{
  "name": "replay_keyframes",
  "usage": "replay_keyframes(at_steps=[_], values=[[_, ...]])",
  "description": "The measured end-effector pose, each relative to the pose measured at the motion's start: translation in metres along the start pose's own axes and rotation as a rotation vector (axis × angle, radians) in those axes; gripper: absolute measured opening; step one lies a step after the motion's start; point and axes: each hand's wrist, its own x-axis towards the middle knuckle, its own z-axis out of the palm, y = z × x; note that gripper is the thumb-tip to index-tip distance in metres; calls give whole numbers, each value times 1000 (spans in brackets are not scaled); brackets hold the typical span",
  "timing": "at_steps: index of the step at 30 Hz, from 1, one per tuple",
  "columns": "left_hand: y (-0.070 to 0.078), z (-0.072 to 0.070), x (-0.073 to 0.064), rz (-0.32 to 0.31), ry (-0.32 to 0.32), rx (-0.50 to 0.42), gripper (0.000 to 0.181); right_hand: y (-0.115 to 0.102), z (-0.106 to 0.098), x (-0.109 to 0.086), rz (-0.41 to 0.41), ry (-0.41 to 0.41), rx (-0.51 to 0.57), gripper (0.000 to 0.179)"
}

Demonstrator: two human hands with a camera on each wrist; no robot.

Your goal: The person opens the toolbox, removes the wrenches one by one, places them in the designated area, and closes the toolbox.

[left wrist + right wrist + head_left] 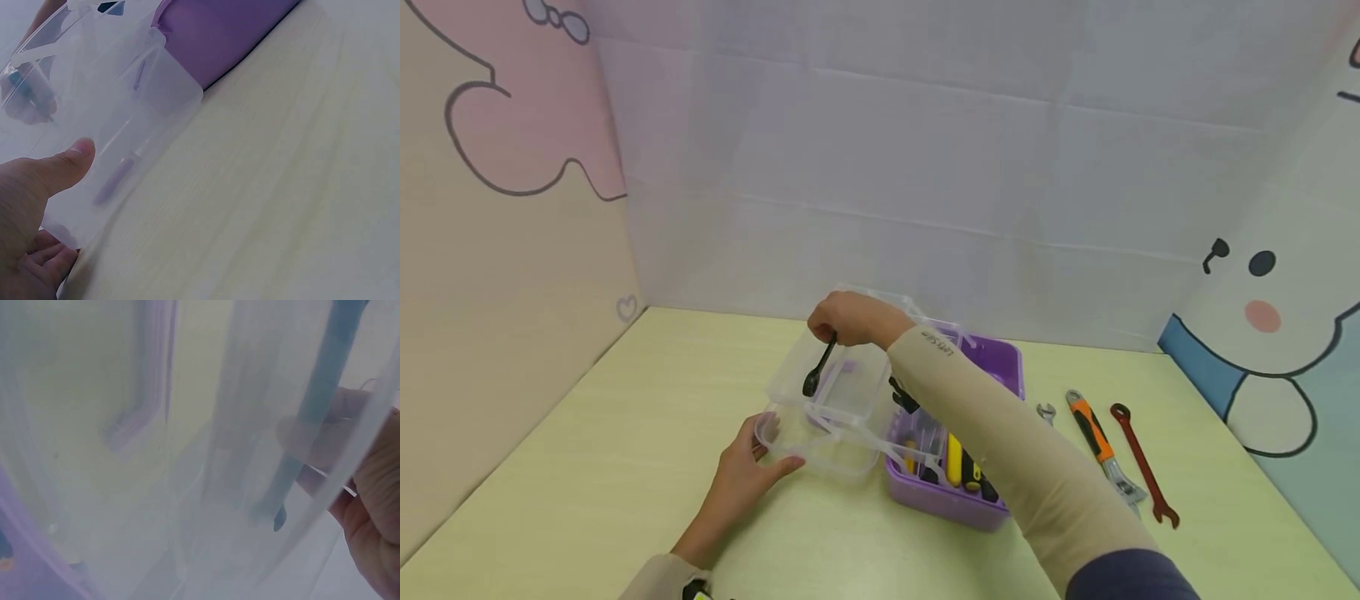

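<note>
A clear plastic lid (838,454) with a raised clear compartment flap leans out to the left of the purple toolbox (947,504). My left hand (748,467) grips the lid's outer left edge; in the left wrist view its thumb (75,162) lies over the plastic and its fingers curl at the edge below. Above the flap, my right hand (857,318) pinches a small black wrench-like tool (822,367), its rounded head pointing down. Seen through the clear plastic in the right wrist view, the tool (315,394) looks blue-grey and blurred.
Yellow and black handled tools (953,460) lie inside the toolbox. To its right on the table are a silver wrench (1046,411), an orange-handled adjustable wrench (1097,437) and a red wrench (1142,461). A white cloth wall (925,167) stands behind.
</note>
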Motion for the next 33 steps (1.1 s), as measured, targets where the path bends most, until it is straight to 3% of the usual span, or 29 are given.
replay_keyframes(at_steps=[20,33], values=[[0,2,-1,-6,-12,8,82,3,4,-5,-27,48,-5,28],[-1,1,-1,-13,-19,-9,82,-1,-5,-8,-49,74,-50,25]])
